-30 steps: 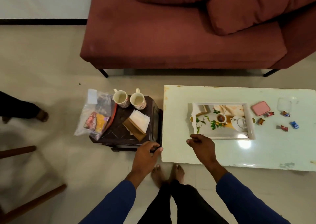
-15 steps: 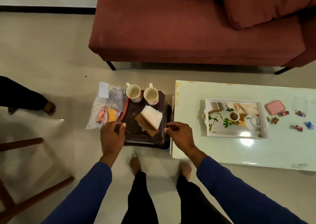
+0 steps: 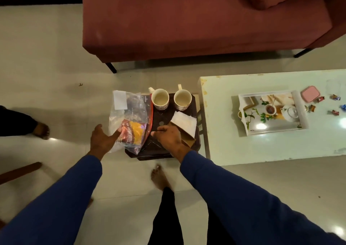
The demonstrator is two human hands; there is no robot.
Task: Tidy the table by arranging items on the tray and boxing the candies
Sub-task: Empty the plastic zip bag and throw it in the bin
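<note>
Leaning over the small dark side table (image 3: 164,151), the person reaches with both hands at once. Their left hand (image 3: 102,139) is spread open against the near edge of the clear plastic bag of snacks (image 3: 129,121), which overhangs the table's left side, so a palm under it makes sense. Their right hand (image 3: 169,136) hovers fingers-apart by the brown napkin holder (image 3: 184,130), holding nothing that I can see. Two empty mugs (image 3: 171,99) stand behind. The tray (image 3: 301,113) waits on the pale coffee table (image 3: 224,147) to the right, with loose candies (image 3: 334,104) and a pink box (image 3: 310,94) beside it, none boxed yet.
</note>
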